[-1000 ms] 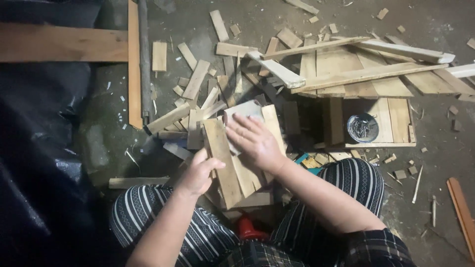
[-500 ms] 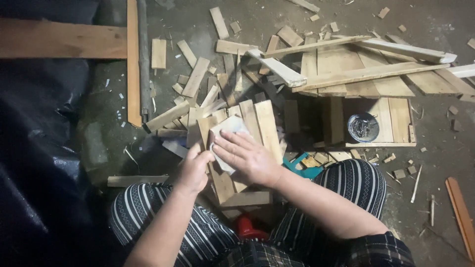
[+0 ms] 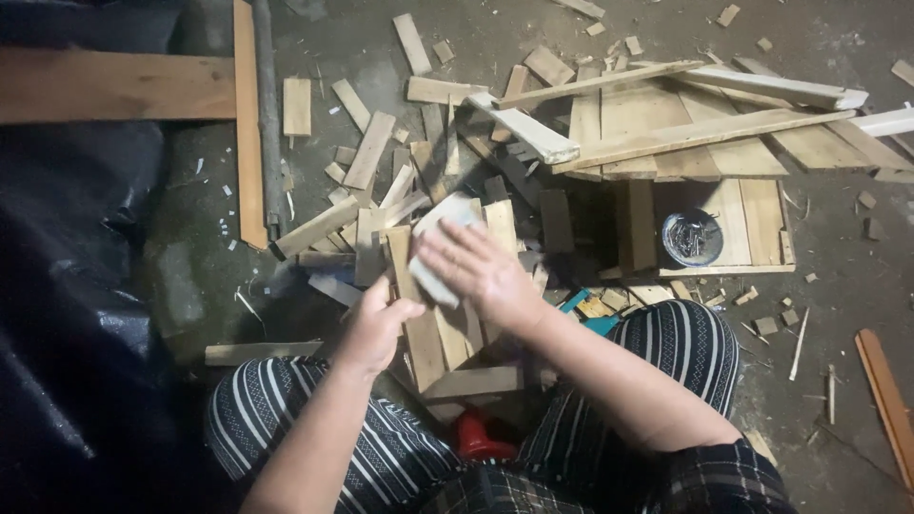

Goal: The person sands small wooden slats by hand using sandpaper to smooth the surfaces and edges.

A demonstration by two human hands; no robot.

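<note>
Sanding block: pale grey rectangular pad (image 3: 440,249), pressed flat under right hand (image 3: 481,269), fingers spread.
Workpiece: slatted pale wooden panel (image 3: 428,324), left hand (image 3: 373,324) gripping its 9 o'clock edge.
Tin: round metal, nails (image 3: 691,238), 3 o'clock.

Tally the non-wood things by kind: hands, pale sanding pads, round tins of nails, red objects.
Hands: 2, left hand and right hand
Pale sanding pad: 1
Round tin of nails: 1
Red object between the knees: 1
Total: 5
</note>
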